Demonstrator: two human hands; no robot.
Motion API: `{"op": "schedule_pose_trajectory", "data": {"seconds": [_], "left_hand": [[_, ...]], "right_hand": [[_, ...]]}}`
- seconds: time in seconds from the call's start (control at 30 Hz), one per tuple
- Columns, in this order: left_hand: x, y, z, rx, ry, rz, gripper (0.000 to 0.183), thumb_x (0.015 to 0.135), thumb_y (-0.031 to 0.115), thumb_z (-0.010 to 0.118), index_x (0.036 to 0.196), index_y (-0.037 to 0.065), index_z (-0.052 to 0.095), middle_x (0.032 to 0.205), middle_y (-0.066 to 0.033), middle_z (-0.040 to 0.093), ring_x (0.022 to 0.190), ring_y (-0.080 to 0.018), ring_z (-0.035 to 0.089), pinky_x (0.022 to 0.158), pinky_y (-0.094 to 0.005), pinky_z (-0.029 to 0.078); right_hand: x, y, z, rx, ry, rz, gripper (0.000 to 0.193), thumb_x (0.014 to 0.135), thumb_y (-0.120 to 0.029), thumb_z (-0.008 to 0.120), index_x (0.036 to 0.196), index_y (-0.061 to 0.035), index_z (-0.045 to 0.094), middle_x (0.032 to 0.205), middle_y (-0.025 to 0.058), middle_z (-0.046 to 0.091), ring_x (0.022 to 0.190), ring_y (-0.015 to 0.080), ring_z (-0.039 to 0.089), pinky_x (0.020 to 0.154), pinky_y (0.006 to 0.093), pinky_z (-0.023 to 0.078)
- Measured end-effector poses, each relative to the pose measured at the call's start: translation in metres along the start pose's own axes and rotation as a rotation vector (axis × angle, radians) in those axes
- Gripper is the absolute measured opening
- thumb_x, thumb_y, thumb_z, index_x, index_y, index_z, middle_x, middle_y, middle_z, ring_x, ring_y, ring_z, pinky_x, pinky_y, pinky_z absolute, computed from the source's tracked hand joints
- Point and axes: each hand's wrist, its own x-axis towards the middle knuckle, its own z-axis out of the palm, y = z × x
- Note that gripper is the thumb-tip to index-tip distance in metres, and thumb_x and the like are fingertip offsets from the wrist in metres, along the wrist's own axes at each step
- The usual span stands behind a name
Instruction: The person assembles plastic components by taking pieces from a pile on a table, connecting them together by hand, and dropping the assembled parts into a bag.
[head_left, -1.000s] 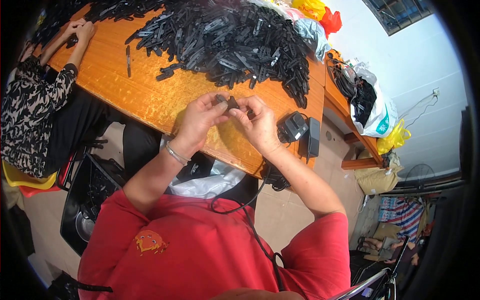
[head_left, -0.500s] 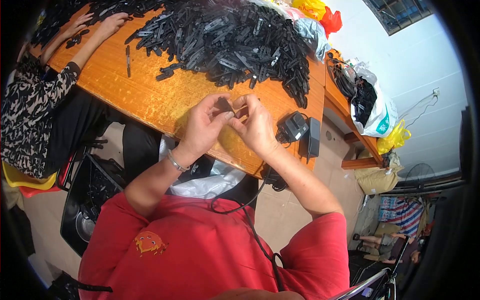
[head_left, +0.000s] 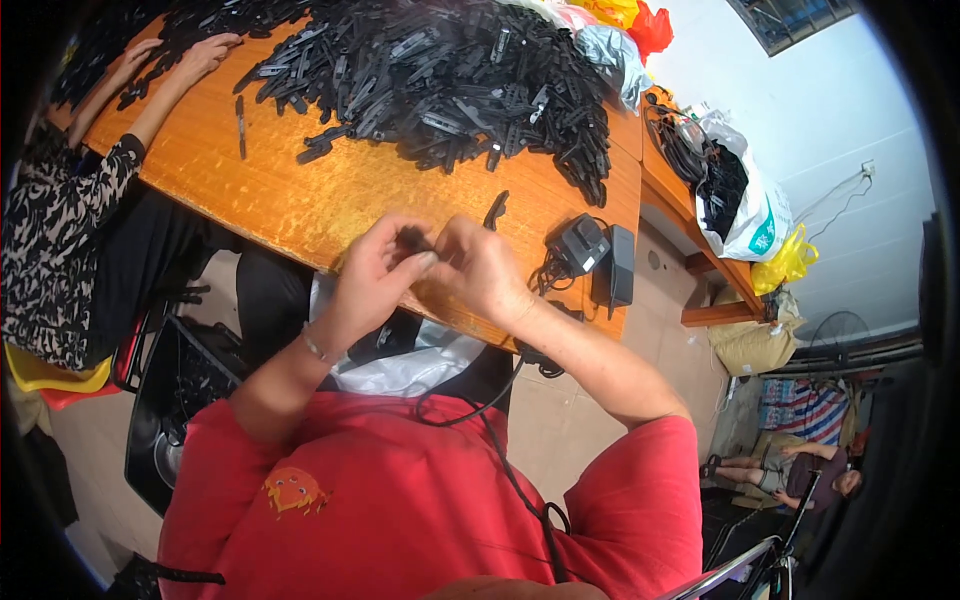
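Note:
Both my hands meet above the near edge of the wooden table (head_left: 330,190). My left hand (head_left: 372,275) is closed around a small dark plastic part (head_left: 413,238), mostly hidden by the fingers. Against its thumb, my right hand (head_left: 482,268) has its fingertips pinched together; what they hold is covered. Just beyond my right hand, a slim black plastic piece (head_left: 496,210) lies alone on the wood. A large heap of similar black plastic pieces (head_left: 430,85) spreads over the far side of the table.
Right of my hands sit a black charger-like device (head_left: 578,246) and a black power adapter (head_left: 620,265) with cables. A pen (head_left: 240,128) lies to the left, near a co-worker's hands (head_left: 205,58). A white bag (head_left: 745,205) of black items stands on the right-hand bench.
My hands have shifted slightly left and toward me. A single black piece now shows on the table beyond my right hand. The co-worker's hands have moved a little left.

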Motion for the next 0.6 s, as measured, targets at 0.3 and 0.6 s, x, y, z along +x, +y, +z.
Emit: {"op": "schedule_pose_trajectory", "data": {"seconds": [0.3,0.6], "left_hand": [[-0.026,0.032,-0.029,0.732,-0.438,0.154,0.022,0.093,0.007,0.074,0.111,-0.004,0.071,0.093,-0.0147,0.072,0.083,-0.0234,0.071,0.074,-0.032,0.054],[0.094,-0.034,0.057,0.972,-0.044,0.286,0.021,0.092,0.016,0.077,0.104,-0.001,0.071,0.099,-0.0175,0.07,0.093,-0.0353,0.07,0.081,-0.0424,0.057]], "right_hand": [[0.021,0.049,-0.063,-0.312,-0.205,0.052,0.023,0.087,-0.023,0.084,0.095,-0.0038,0.074,0.085,0.0163,0.075,0.08,0.0282,0.075,0.074,0.0386,0.058],[0.116,0.114,-0.064,-0.667,0.194,-0.107,0.016,0.086,-0.015,0.071,0.101,-0.0098,0.076,0.099,0.0149,0.073,0.087,0.038,0.073,0.079,0.0468,0.059]]}}
